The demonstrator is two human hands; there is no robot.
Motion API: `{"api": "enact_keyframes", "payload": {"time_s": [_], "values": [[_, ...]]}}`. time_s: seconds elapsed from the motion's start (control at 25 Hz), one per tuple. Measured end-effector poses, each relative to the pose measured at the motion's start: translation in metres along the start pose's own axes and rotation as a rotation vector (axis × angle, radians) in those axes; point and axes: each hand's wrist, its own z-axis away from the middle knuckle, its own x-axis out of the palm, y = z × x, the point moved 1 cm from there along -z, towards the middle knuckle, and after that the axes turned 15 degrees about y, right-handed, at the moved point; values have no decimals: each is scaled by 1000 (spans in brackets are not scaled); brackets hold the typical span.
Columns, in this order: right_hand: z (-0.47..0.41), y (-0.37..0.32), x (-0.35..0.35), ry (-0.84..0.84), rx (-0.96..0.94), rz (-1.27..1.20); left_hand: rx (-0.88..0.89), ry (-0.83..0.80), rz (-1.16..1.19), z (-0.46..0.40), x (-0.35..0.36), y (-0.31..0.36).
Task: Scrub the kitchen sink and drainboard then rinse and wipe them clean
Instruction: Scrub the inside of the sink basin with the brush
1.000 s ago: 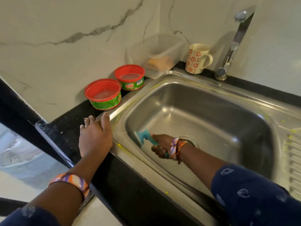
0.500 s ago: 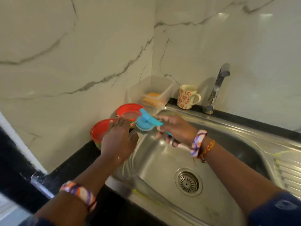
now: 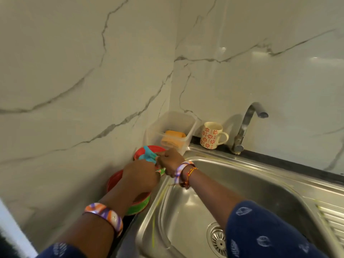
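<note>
Head view: right hand [image 3: 170, 161] grips the blue scrubber [image 3: 149, 156] over the far red soap tub [image 3: 141, 152], just left of the sink [image 3: 251, 187]. Left hand [image 3: 139, 175] is curled at that tub; I cannot tell whether it holds it. Step, judged: reloading soap. Next: scrubber back into the basin, then the drainboard [image 3: 333, 220].

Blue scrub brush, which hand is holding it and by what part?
The right hand grips the blue scrub brush by its handle, over the red tub.
</note>
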Motion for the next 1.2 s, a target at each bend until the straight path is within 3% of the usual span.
{"api": "enact_keyframes", "payload": {"time_s": [0.16, 0.32, 0.52, 0.68, 0.76, 0.88, 1.08, 1.2], "values": [[-21, 1, -12, -13, -101, 273, -7, -2, 0, -8, 2, 0], [-11, -13, 1, -87, -237, 225, -10, -9, -2, -8, 3, 8], [-23, 1, -15, -36, -163, 300, -31, -46, 49, -4, 7, 3], [5, -1, -14, 40, -173, -16, -47, -121, 98, 6, 14, -2], [12, -3, -34, 160, -117, -231, -118, -117, 118, 8, 14, -2], [35, 7, -65, 179, 18, -485, -163, -111, 40, 16, 18, 7], [83, 50, -117, 64, 236, -508, -127, 81, 83, 27, 10, 34], [99, 83, -143, 26, 369, -572, -249, 204, 261, 45, 2, 58]]}}
